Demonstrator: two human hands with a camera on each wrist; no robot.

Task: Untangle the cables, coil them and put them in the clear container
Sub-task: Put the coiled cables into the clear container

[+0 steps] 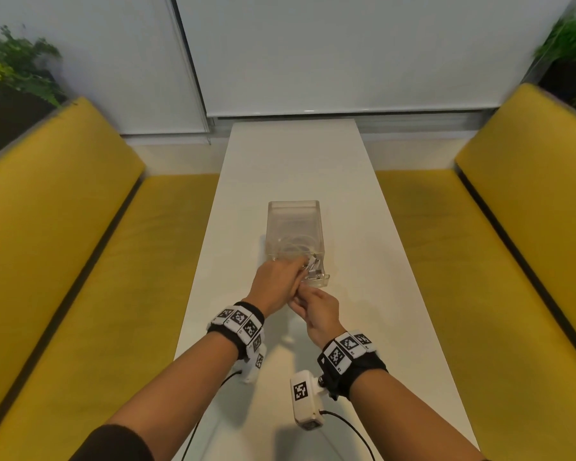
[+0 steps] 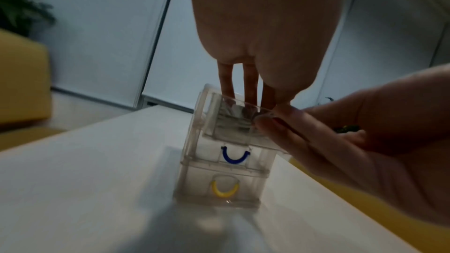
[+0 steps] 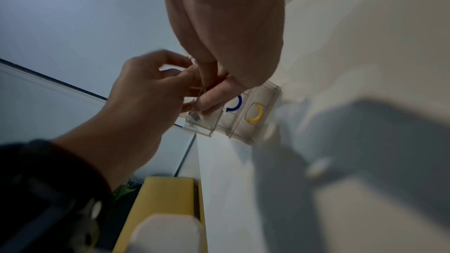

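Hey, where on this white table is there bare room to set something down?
Bare: the far end of the table beyond the clear drawer container, and strips either side. Crowded: its near end, where the left hand and right hand meet.

One clear container (image 1: pixel 293 224), three drawers; two hands; two yellow benches; one table (image 1: pixel 313 154).

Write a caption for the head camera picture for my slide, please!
Both hands tuck coiled cables into the clear container on a white table.
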